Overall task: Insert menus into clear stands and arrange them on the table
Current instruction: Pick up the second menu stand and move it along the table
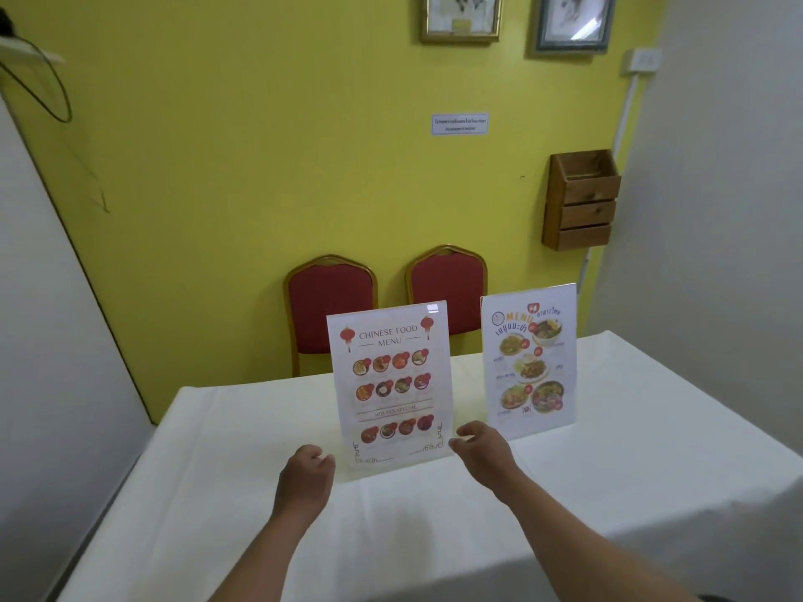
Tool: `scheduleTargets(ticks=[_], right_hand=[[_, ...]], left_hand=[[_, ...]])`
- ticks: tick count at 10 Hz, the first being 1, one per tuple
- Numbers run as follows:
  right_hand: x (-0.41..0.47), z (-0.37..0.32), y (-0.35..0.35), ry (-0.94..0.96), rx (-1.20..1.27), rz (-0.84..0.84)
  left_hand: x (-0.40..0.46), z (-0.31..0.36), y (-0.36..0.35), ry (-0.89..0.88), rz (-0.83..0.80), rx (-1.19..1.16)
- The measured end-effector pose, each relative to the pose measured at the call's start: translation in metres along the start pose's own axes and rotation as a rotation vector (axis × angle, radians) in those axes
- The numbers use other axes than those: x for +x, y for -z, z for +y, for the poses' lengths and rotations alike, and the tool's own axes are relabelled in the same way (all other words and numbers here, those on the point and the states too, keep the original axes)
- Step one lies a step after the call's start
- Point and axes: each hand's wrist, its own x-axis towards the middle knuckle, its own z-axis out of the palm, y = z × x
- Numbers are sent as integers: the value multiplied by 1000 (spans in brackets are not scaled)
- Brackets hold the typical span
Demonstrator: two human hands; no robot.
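Note:
A clear stand holding the Chinese food menu (391, 384) stands upright near the middle of the white-clothed table (608, 493). My left hand (304, 480) is at the stand's lower left corner with fingers curled, close to its edge. At the lower right corner is my right hand (482, 449), fingers apart, just beside the stand. Neither hand clearly grips it. A second clear stand with a Thai menu (529, 362) stands upright further back on the right.
Two red chairs with gold frames (330, 306) (447, 284) stand behind the table against the yellow wall. A wooden wall holder (580, 202) hangs to the right. The table's left edge drops off beside a white wall.

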Motion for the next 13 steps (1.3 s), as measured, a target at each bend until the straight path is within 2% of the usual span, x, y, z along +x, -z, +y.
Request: scheduleTargets(ticks=[1,3,5,6,7,8,9,10,11,13], right_hand=[[14,-6,2,4,11,-13],[50,-13,6,43,31,-40],[114,-2,-4,61,64,-117],[140,3,-13,-4,62,-208],[172,20,-18,-35,91,-182],[181,35,-38,30,90,-355],[221,35,-20,606,884,-740],[159,-4,-23,129,135,-164],[146,-27,-42,-5,76,-117],[152,-92,-108,134,133,-92]], left_hand=[[6,7,-8,22,-9,16],[27,21,-23,126,-16,-97],[36,43,-22,239,-99,-188],[35,41,-21,229,-130,-204],[42,38,-23,210,-170,-128],[52,35,-29,203,-231,-66],[67,29,-33,176,-168,-1],[82,18,-28,119,-99,10],[97,9,-14,90,-90,-20],[169,-28,45,33,20,20]])
